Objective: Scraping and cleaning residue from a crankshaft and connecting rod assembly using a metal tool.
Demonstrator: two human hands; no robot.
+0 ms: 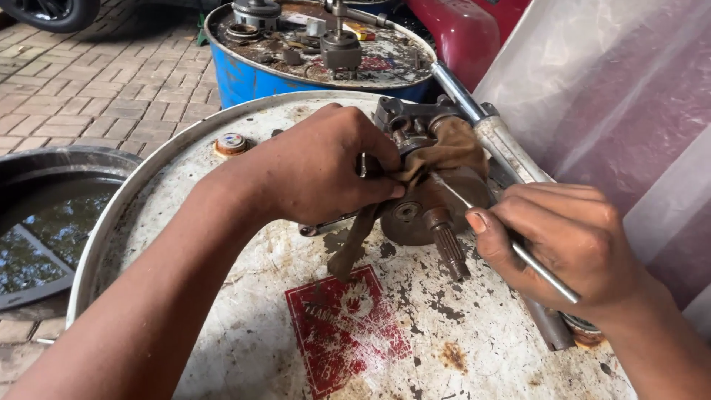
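The right hand (570,244) was closed on a thin metal rod (511,248), whose long axis slanted up-left to the crank assembly (429,200) on the white drum lid (259,326). Beyond, the left hand (311,174), nearer the assembly, pinched a brown rag (444,152) against it.

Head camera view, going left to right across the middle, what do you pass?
Dark round tub of water → rim of the white rusty metal drum top → left hand → brown greasy crank part wrapped in cloth → right hand holding a thin metal rod → translucent plastic sheet.
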